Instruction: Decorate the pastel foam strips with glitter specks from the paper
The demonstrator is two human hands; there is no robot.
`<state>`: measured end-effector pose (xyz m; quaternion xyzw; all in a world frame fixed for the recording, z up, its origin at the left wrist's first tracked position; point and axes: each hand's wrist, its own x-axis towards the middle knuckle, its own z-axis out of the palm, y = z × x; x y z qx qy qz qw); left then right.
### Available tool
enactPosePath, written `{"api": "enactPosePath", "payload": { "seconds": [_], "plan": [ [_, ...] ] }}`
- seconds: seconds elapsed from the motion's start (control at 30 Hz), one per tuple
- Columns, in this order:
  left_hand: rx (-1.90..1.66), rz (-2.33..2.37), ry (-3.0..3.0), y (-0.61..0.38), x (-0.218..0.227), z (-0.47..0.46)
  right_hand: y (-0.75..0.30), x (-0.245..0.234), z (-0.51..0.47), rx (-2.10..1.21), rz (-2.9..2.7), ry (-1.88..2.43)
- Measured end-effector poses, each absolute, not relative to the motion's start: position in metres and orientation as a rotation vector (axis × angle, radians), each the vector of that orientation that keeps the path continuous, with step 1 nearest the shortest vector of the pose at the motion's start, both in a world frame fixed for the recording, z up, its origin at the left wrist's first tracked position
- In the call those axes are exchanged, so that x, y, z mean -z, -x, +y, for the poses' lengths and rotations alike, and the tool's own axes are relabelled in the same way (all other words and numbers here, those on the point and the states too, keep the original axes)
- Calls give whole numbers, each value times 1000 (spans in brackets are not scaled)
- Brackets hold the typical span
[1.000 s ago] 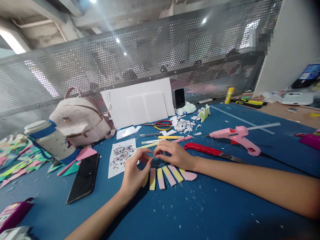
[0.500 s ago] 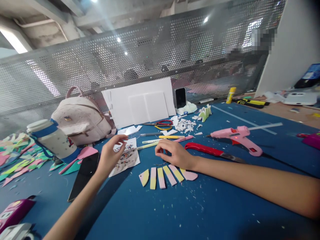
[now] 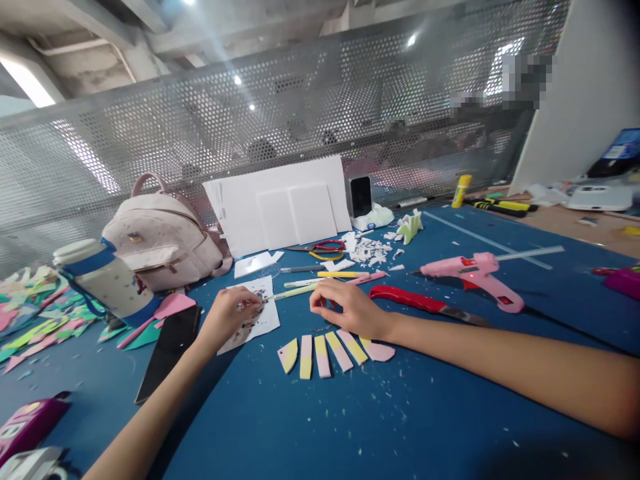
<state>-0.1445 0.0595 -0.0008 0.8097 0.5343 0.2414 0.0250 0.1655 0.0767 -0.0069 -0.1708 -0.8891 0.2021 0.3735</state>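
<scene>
On the blue table mat (image 3: 350, 413) lie several pink-and-yellow foam strips (image 3: 330, 350) fanned out in a row. My right hand (image 3: 347, 307) rests just behind them, fingers curled and pressed down on the mat; what is under the fingertips is hidden. My left hand (image 3: 230, 317) is on a white sheet sprinkled with coloured specks (image 3: 263, 320), its fingertips pinched together on the specks. A thin yellow-green stick (image 3: 293, 292) lies between the two hands.
A pink glue gun (image 3: 475, 273), a red-handled cutter (image 3: 415, 301), pens and scissors (image 3: 325, 250) lie behind the hands. A black phone (image 3: 167, 347), a bottle (image 3: 105, 280) and a backpack (image 3: 160, 237) stand at the left. White boards (image 3: 280, 207) lean on a mesh fence.
My left hand left the foam strips, swung left and up, then came down onto the speckled sheet and pinched there. My right hand stayed in place.
</scene>
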Motion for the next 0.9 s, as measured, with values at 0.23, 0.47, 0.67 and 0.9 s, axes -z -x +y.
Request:
{"api": "enactPosePath", "payload": {
  "seconds": [0.23, 0.47, 0.67, 0.9],
  "plan": [
    [-722, 1604, -2521, 139, 0, 57, -165, 7, 77, -513, -2279, 442],
    [-704, 1608, -2531, 135, -1, 55, -166, 6, 76, -516, -2274, 429],
    [-697, 1586, -2547, 135, -4, 55, -166, 6, 76, -532, -2275, 421],
    [-591, 1581, -2565, 139, -6, 56, -165, 6, 77, -518, -2274, 420]
  ]
}}
